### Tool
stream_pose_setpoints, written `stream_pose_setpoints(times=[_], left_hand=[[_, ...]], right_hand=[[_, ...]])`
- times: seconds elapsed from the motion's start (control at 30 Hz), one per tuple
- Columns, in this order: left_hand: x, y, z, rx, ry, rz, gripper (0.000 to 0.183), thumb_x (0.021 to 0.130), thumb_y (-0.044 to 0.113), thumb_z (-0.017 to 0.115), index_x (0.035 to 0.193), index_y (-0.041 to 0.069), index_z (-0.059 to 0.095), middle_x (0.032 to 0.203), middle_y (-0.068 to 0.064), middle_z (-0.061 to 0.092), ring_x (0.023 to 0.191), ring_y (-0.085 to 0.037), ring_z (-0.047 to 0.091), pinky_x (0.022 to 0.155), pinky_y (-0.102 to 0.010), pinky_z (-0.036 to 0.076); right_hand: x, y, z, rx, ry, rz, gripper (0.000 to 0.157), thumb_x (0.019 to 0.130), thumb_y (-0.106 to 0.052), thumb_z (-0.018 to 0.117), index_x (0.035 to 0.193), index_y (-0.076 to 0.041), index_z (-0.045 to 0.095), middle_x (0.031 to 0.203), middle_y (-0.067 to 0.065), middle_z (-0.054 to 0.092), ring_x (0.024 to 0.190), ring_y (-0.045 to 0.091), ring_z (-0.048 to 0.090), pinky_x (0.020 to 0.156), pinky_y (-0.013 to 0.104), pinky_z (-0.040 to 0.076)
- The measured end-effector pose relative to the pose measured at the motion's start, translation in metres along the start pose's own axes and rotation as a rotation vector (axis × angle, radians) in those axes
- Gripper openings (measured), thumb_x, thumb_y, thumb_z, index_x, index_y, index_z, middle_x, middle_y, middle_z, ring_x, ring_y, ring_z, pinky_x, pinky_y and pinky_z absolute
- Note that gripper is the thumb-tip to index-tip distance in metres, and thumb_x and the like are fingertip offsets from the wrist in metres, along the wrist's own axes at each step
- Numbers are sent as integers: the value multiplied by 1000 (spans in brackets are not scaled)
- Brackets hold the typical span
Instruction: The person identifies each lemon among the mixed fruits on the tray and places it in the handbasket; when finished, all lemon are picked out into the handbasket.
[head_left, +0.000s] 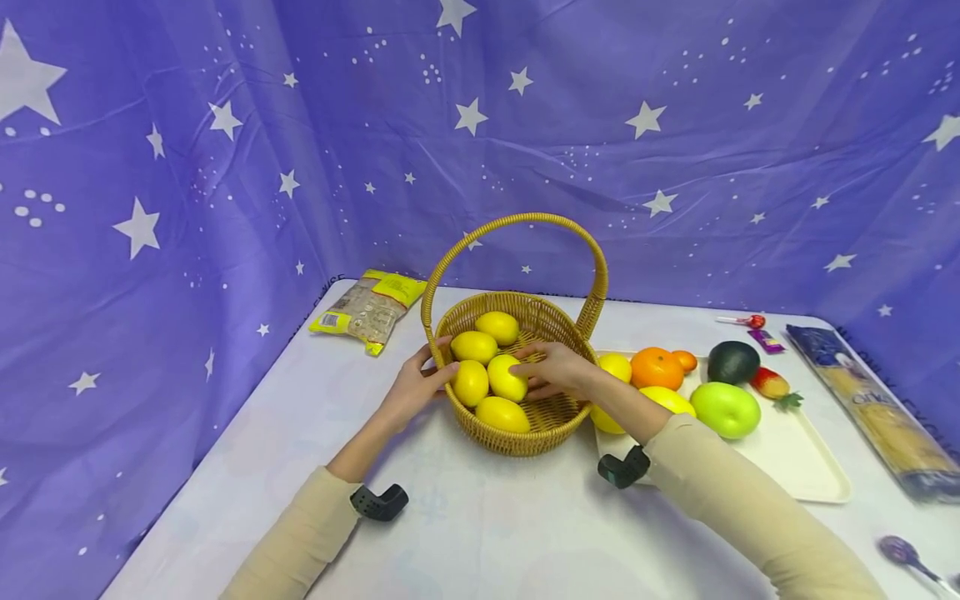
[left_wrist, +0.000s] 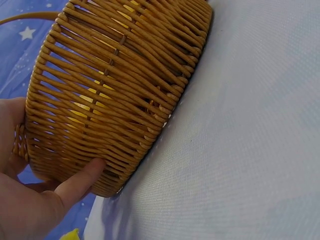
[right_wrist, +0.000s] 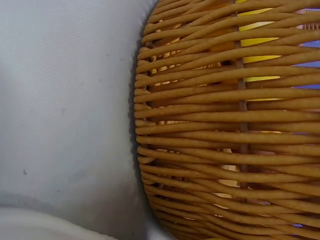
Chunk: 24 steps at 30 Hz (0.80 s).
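Observation:
A wicker basket (head_left: 551, 429) with a tall arched handle stands on the table, several lemons (head_left: 502, 414) inside it. My left hand (head_left: 412, 387) grips its left side, thumb over the rim by a lemon. In the left wrist view, a finger (left_wrist: 82, 184) of that hand lies along the woven outer wall (left_wrist: 120, 95). Reaching over the right rim, my right hand (head_left: 558, 369) holds a lemon (head_left: 507, 377) among the others, thumb on its upper right side. The right wrist view shows only the basket's weave (right_wrist: 225, 120), with that hand hidden.
Right of the basket, a cream tray (head_left: 795, 467) bears more lemons, an orange (head_left: 657, 368), a green apple (head_left: 725, 410), a dark green fruit (head_left: 733, 362) and a strawberry-like fruit (head_left: 770, 382). A long pasta packet (head_left: 877, 408), lollipops (head_left: 753, 321) and a yellow-clear bag (head_left: 369, 308) lie around.

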<state>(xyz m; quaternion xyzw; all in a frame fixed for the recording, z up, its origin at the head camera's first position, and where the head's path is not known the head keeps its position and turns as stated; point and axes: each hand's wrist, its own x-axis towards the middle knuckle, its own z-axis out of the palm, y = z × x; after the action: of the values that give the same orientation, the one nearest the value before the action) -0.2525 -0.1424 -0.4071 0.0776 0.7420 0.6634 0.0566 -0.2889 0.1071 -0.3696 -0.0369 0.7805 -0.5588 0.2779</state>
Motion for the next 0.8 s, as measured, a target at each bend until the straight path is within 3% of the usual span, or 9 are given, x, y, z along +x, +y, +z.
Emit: stream_pose_setpoints(times=[0.33, 0.57, 0.8], left_hand=[[-1, -3, 1, -9, 0, -15, 56, 99, 18, 58, 149, 9, 35, 149, -21, 34, 125, -37, 49, 85, -40, 56], [0, -1, 1, -3, 1, -5, 58, 99, 17, 58, 150, 7, 33, 147, -23, 35, 124, -39, 50, 84, -42, 56], [-1, 3, 1, 0, -2, -6, 57, 99, 16, 58, 150, 7, 34, 147, -22, 36, 123, -39, 50, 84, -41, 56]], right_hand=[[-2, 1, -10, 15, -56, 6, 49, 96, -13, 63, 139, 0, 45, 121, 21, 53, 104, 32, 59, 88, 45, 54], [-20, -12, -38, -89, -199, -88, 50, 97, -15, 61, 141, 0, 44, 130, 24, 47, 123, 41, 46, 98, 50, 47], [-43, -19, -75, -257, -270, -234, 48, 95, -17, 65, 139, -5, 49, 135, 18, 50, 125, 37, 47, 100, 48, 46]])
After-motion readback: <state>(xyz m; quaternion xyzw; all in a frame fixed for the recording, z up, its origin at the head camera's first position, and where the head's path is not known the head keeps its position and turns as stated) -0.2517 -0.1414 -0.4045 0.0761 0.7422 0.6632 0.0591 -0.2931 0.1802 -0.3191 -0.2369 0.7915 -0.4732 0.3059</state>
